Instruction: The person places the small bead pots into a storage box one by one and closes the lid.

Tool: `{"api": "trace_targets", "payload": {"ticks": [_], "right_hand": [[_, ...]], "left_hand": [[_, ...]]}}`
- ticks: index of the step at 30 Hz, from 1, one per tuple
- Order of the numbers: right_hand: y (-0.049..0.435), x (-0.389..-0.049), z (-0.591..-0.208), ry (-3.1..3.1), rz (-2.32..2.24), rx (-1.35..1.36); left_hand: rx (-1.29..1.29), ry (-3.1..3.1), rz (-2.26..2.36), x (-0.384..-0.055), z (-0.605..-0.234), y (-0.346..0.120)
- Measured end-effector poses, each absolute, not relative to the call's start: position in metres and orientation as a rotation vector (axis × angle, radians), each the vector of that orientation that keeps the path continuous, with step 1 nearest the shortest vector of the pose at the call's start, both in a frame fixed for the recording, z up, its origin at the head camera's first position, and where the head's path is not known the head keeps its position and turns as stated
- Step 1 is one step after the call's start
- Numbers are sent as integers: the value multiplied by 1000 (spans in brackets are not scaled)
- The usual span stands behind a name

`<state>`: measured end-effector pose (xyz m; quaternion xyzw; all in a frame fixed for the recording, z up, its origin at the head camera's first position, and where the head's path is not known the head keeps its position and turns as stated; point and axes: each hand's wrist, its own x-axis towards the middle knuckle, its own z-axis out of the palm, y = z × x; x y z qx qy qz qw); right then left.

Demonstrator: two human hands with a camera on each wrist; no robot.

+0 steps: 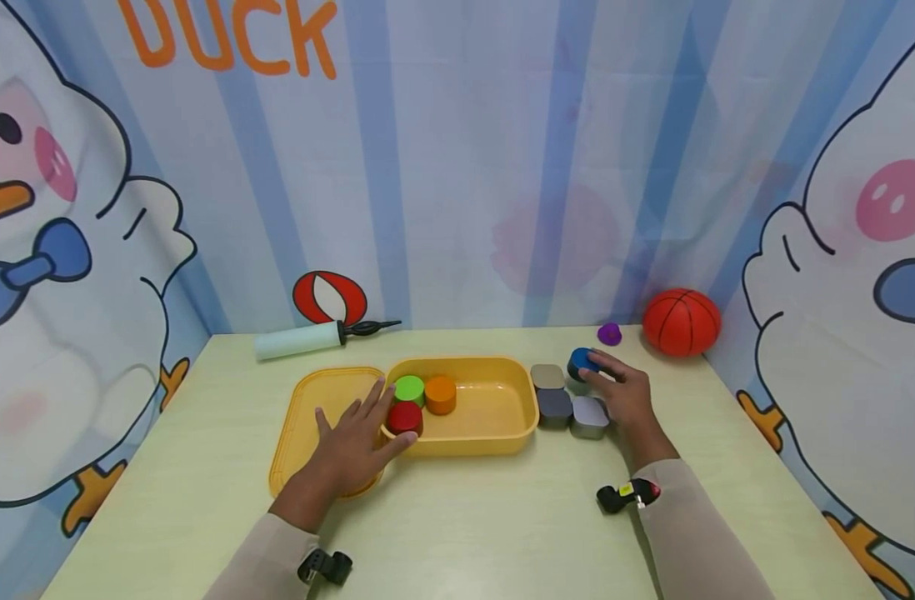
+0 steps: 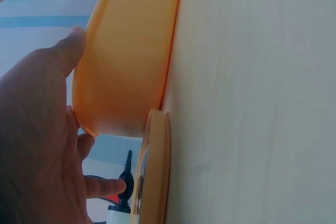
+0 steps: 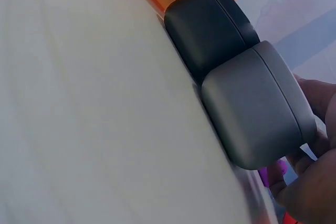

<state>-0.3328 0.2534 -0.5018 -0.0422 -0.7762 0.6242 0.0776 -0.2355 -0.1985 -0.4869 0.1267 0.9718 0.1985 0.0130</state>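
My left hand (image 1: 352,446) has its fingers spread at the left end of a yellow box (image 1: 495,444), with the fingertips at its rim. In the left wrist view, the thumb lies along the wall of the same box (image 2: 126,61). A red round piece (image 1: 405,417), a green one (image 1: 408,389) and an orange one (image 1: 440,395) sit inside the box. My right hand (image 1: 626,396) pinches a blue round piece (image 1: 581,362) between thumb and fingers, behind a light grey small box (image 1: 589,417). In the right wrist view, the grey box (image 3: 257,108) partly hides this hand.
A yellow lid (image 1: 296,437) lies left of the box, partly under my left hand. Dark grey (image 1: 554,408) and beige (image 1: 547,377) small boxes stand right of it. Along the back are a pale air pump (image 1: 300,340), a purple piece (image 1: 610,333) and a red ball (image 1: 681,322).
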Motion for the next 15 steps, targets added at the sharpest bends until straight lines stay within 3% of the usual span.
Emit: {"api": "trace_targets", "payload": {"ticks": [15], "right_hand": [[232, -326, -476, -2233, 1804, 54]], "left_hand": [[393, 3024, 625, -235, -485, -197]]}}
